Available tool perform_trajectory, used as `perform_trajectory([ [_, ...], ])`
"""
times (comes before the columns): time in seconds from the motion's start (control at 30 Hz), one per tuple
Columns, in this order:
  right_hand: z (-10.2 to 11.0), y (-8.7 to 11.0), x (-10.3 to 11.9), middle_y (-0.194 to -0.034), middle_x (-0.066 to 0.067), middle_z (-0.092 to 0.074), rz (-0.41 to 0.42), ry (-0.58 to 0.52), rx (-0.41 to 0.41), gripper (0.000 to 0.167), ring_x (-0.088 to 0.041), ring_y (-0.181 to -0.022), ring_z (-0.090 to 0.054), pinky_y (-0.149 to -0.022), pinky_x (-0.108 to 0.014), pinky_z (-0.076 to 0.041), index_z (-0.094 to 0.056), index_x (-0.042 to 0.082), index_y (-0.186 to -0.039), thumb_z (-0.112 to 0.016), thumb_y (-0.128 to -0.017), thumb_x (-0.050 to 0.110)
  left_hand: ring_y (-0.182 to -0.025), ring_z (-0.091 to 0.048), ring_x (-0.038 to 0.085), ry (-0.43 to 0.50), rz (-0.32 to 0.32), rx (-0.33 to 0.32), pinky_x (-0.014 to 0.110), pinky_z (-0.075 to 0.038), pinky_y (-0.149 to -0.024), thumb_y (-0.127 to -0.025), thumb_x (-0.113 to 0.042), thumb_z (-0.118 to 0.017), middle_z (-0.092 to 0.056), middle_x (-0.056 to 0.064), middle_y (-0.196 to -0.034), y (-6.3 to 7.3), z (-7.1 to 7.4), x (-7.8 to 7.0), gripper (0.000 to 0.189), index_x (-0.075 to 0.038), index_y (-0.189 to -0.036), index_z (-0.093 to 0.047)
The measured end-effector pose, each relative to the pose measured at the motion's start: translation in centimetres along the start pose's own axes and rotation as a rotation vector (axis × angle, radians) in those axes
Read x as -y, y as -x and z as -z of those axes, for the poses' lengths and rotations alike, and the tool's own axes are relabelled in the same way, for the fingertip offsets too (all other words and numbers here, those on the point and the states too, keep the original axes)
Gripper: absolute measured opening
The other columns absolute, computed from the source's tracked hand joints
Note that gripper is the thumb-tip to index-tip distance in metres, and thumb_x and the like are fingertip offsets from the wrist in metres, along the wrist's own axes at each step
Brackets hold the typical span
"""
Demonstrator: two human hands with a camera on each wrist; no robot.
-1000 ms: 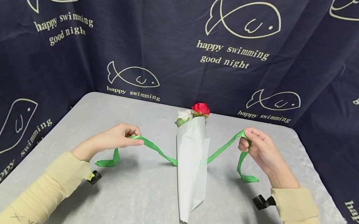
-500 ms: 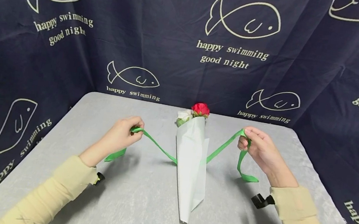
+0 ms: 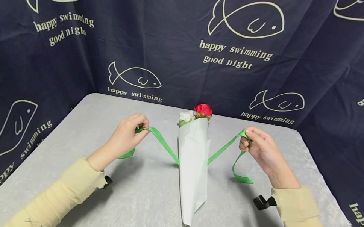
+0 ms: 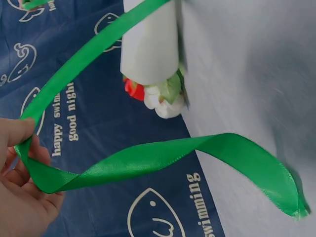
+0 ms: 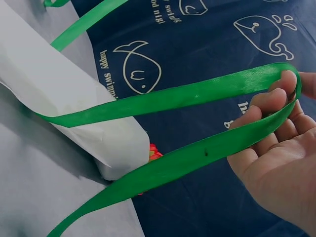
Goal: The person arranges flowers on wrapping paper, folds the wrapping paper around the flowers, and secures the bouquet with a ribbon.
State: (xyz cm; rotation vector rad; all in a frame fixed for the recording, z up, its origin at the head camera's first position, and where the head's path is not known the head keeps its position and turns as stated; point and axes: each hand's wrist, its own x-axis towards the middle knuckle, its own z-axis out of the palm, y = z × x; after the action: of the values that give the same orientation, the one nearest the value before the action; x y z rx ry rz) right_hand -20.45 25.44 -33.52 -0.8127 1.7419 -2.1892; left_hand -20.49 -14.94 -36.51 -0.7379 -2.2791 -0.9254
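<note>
A bouquet wrapped in white paper (image 3: 192, 167) lies on the table, its narrow end toward me. From its far end show a red rose (image 3: 203, 110) and a white rose (image 3: 186, 117). Beneath the wrap passes a green ribbon (image 3: 164, 143), rising on both sides. My left hand (image 3: 127, 133) pinches the ribbon's left part between thumb and fingers, a loose tail hanging below. On the other side my right hand (image 3: 264, 150) pinches the right part, and that tail droops to the table. Both wrist views show the ribbon bent over the fingers (image 5: 271, 101).
The grey-covered table (image 3: 143, 203) ends at the back against a dark blue curtain (image 3: 181, 60) printed with fish and lettering. Black straps (image 3: 263, 203) hang near the sleeve cuffs.
My left hand has moved up and to the right with the ribbon, turning over it, and its tail swings along. My right hand has shifted slightly left. The bouquet has hardly moved.
</note>
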Motion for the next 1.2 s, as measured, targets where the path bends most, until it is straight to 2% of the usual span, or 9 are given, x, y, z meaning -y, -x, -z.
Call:
perform_trajectory([
  [0.13, 0.0, 0.0, -0.1, -0.072, 0.0, -0.05, 0.004, 0.01, 0.005, 0.025, -0.015, -0.064, -0.041, -0.062, -0.035, -0.024, -0.056, 0.004, -0.09, -0.034, -0.102, 0.007, -0.066, -0.048, 0.012, 0.04, 0.042, -0.041, 0.025, -0.042, -0.058, -0.077, 0.003, -0.069, -0.055, 0.001, -0.074, -0.4, 0.0, -0.6, 0.02, -0.009, -0.079, -0.053],
  [0.33, 0.0, 0.0, 0.0, -0.072, 0.0, -0.049, 0.001, -0.006, 0.002, 0.024, -0.015, -0.065, -0.042, -0.063, -0.036, -0.022, -0.056, 0.005, -0.09, -0.035, -0.102, 0.008, -0.065, -0.047, 0.012, 0.067, 0.099, -0.102, 0.028, -0.042, -0.059, -0.077, 0.001, -0.069, -0.053, 0.001, -0.072, -1.1, -0.1, -1.5, 0.019, -0.011, -0.078, -0.054],
  [0.5, -0.2, -0.1, 0.0, -0.072, 0.0, -0.049, 0.003, -0.026, 0.009, 0.025, -0.015, -0.066, -0.041, -0.064, -0.036, -0.021, -0.056, 0.005, -0.089, -0.035, -0.102, 0.007, -0.065, -0.047, 0.013, 0.099, 0.074, -0.143, 0.03, -0.042, -0.059, -0.077, 0.001, -0.069, -0.053, 0.002, -0.071, -1.8, -0.6, -2.3, 0.018, -0.009, -0.079, -0.055],
  [0.8, -0.9, -0.6, -0.2, -0.073, -0.002, -0.046, 0.02, -0.052, 0.035, 0.024, -0.016, -0.066, -0.039, -0.063, -0.032, -0.026, -0.055, 0.004, -0.089, -0.034, -0.101, 0.005, -0.067, -0.05, 0.013, 0.14, 0.027, -0.158, 0.027, -0.043, -0.06, -0.077, 0.005, -0.067, -0.056, 0.003, -0.075, -2.7, -1.7, -3.5, 0.018, -0.008, -0.081, -0.055],
  [0.97, -1.5, -0.9, -0.2, -0.074, -0.001, -0.047, 0.007, -0.07, 0.019, 0.023, -0.016, -0.066, -0.04, -0.064, -0.03, -0.029, -0.056, 0.005, -0.09, -0.036, -0.1, 0.005, -0.07, -0.051, 0.013, 0.161, 0.009, -0.152, 0.03, -0.046, -0.063, -0.08, 0.005, -0.065, -0.06, 0.005, -0.08, -2.9, -2.4, -4.3, 0.015, -0.007, -0.085, -0.058],
  [1.2, -2.5, -1.3, -0.4, -0.073, 0.001, -0.049, 0.015, -0.047, -0.016, 0.022, -0.014, -0.066, -0.041, -0.063, -0.028, -0.03, -0.059, 0.008, -0.089, -0.039, -0.1, 0.005, -0.069, -0.047, 0.013, 0.166, -0.026, -0.157, 0.028, -0.042, -0.06, -0.078, 0.005, -0.065, -0.053, 0.003, -0.076, -3.2, -3.3, -5.3, 0.019, -0.008, -0.08, -0.052],
])
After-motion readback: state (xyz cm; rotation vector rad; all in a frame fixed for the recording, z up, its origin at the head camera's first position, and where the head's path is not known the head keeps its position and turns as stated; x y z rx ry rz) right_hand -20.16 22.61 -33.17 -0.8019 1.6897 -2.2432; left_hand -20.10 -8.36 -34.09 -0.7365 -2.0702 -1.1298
